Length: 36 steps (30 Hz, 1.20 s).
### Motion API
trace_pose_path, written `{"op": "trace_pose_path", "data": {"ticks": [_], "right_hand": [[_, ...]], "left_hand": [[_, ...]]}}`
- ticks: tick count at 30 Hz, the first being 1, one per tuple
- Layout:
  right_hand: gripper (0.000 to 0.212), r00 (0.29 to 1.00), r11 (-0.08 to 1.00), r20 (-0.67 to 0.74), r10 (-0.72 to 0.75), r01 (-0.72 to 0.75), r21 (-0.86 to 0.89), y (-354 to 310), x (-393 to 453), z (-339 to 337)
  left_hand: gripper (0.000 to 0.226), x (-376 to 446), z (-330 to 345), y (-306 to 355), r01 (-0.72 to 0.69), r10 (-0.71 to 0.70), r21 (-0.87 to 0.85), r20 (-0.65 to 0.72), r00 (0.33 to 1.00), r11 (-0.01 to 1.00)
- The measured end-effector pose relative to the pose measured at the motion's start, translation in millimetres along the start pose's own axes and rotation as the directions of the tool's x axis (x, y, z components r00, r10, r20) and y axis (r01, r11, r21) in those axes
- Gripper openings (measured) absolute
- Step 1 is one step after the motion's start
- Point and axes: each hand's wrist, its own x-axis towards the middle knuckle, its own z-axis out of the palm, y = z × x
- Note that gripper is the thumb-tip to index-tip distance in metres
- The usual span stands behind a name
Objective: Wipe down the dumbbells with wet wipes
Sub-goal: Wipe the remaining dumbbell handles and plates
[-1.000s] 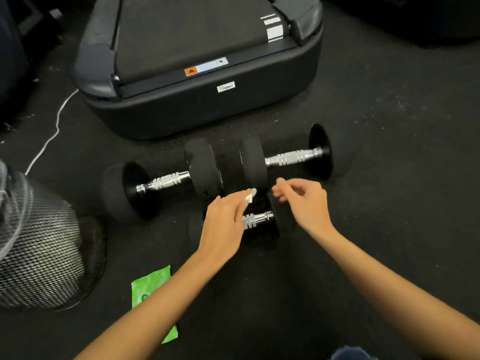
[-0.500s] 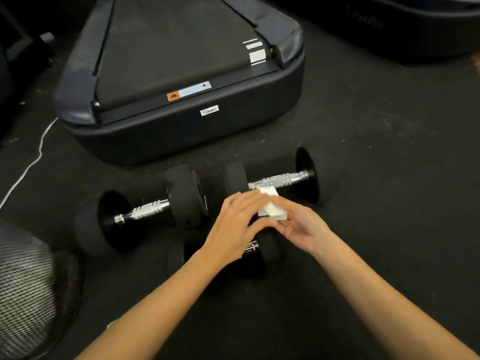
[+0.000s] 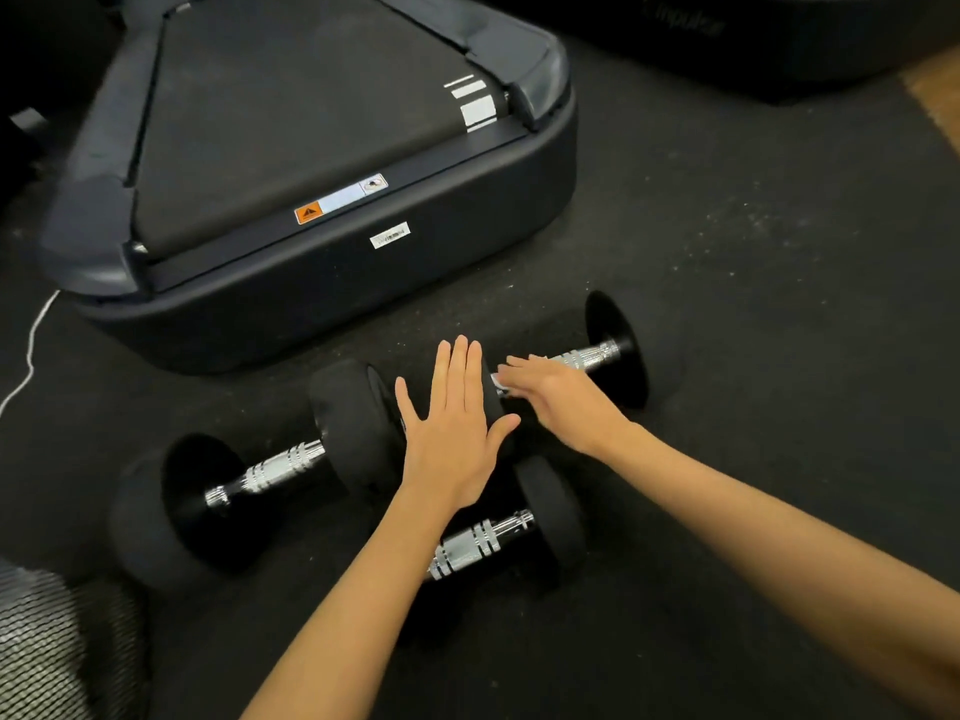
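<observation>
Three black dumbbells with chrome handles lie on the dark floor: a left one (image 3: pixel 270 470), a far right one (image 3: pixel 613 350) and a small near one (image 3: pixel 483 543). My left hand (image 3: pixel 454 428) lies flat with straight fingers on the inner weight of the far right dumbbell. My right hand (image 3: pixel 561 397) presses a white wet wipe (image 3: pixel 500 383) onto that dumbbell's handle; only a small edge of the wipe shows under the fingers.
A treadmill base (image 3: pixel 322 283) stands just behind the dumbbells. A mesh bin (image 3: pixel 47 646) is at the lower left, a white cable (image 3: pixel 26 356) runs along the left edge. Another dark machine (image 3: pixel 779 39) sits at the top right.
Both hands moved from the small near dumbbell up to the far right one. My left hand let go of the wipe and flattened on the weight; my right hand now holds the wipe on the handle.
</observation>
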Motion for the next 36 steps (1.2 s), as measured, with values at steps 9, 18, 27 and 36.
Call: {"op": "trace_pose_path", "data": {"ticks": [9,18,27,36], "right_hand": [[0.037,0.998,0.998,0.018,0.053,-0.052,-0.032,-3,9,3],[0.034,0.996,0.998,-0.066,0.065,-0.065,0.003,4,1,2],[0.039,0.995,0.994,-0.030,0.095,-0.096,-0.042,2,2,2],[0.031,0.995,0.993,0.028,0.091,-0.093,0.078,18,-1,-13]], "left_hand": [[0.082,3,-4,-1,-0.012,0.011,0.023,0.061,0.998,1.000],[0.084,3,-8,1,-0.008,0.002,0.075,0.085,0.996,0.997],[0.083,1,-9,1,-0.022,0.014,0.120,0.064,0.998,0.993],[0.084,-1,-13,3,-0.026,0.015,0.150,0.071,0.997,0.988]]}}
